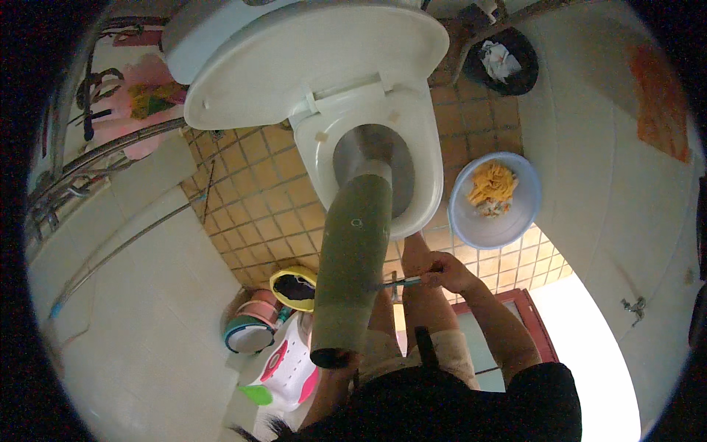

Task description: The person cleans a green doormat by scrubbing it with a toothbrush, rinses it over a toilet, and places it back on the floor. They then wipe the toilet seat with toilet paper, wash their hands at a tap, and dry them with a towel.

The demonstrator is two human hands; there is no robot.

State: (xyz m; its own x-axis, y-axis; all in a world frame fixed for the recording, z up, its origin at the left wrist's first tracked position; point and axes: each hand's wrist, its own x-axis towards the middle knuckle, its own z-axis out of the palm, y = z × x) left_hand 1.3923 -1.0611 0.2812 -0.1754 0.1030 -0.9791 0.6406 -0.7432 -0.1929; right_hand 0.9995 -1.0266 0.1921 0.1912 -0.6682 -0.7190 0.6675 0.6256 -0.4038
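A long green cylinder (353, 248), perhaps a bottle or tube, slants over the white toilet (431, 193). Its far end narrows to a pale band above the toilet bowl; its near end is dark. The seat lid (315, 55) is up. My left forearm meets the cylinder's near end. My left hand (348, 363) is almost wholly hidden there, so its grip does not show. To the right, my right hand (450, 272) is closed around a thin stick-like handle (406, 280), pale and teal. The handle's other end reaches the cylinder's side; whether they join is unclear.
A pale blue basin (461, 232) with yellow cloth (493, 183) sits right of the toilet. Beyond it is a black waste bin (527, 66). At lower left are a yellow tub (298, 271), buckets (248, 337) and a white plastic item (295, 364) with pink parts.
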